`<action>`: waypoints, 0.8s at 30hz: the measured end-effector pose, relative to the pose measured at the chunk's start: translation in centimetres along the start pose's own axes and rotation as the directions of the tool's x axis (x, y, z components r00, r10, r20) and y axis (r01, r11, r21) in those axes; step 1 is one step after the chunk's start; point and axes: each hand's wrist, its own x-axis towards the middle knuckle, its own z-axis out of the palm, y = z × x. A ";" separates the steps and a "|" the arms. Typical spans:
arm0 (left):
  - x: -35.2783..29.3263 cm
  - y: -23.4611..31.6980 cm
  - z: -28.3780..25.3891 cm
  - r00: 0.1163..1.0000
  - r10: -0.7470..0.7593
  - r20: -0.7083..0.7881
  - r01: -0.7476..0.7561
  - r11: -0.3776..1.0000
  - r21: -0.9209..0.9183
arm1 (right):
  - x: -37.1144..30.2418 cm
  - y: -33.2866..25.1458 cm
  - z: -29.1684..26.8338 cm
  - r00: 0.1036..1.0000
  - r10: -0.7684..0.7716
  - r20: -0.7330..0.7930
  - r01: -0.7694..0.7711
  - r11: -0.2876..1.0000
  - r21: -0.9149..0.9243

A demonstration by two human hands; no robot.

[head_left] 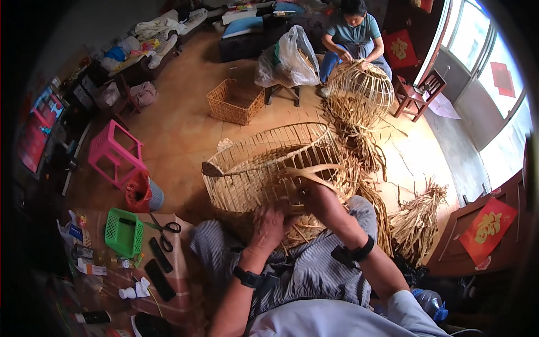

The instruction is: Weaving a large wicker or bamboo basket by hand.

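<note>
straw-coloured basket (pixel 238 191) rests against the lap (pixel 314 269), likely for steadiness; from afar i see left hand (pixel 270 222) and right hand (pixel 321 201) part-curled at its near side; what they grip, i can't tell.

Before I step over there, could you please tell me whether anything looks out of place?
Yes, mildly: dried strips trail untidily across the floor right of the nearer woven basket, and a few lie apart from the tufted bundle, looking scattered rather than gathered. Nothing else clearly looks spilled or damaged.
</note>
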 end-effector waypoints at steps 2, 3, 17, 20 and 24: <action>-0.4 -1.5 0.1 1.000 0.008 0.016 -0.007 0.996 -0.094 | 0.0 -2.2 -0.5 0.990 -0.103 -0.099 0.069 0.952 -0.297; -0.6 -1.8 0.2 1.000 0.007 0.030 -0.004 0.995 -0.095 | 0.1 -3.8 -0.5 0.982 0.091 -0.164 -0.122 0.975 -0.185; -0.7 -2.0 -3.0 0.997 0.054 0.056 -0.039 0.971 -0.235 | -5.8 -0.7 -1.6 0.970 0.198 -0.144 -0.198 0.980 0.014; -2.3 -2.0 -4.8 0.998 0.012 -0.069 -0.027 0.977 -0.212 | -4.3 -0.3 -0.5 0.995 0.010 -0.104 -0.070 0.802 -0.594; -5.9 -4.0 -6.1 0.924 -0.162 -0.346 0.105 0.978 -0.178 | -2.9 0.8 0.3 0.978 -0.205 0.035 0.125 0.447 -0.886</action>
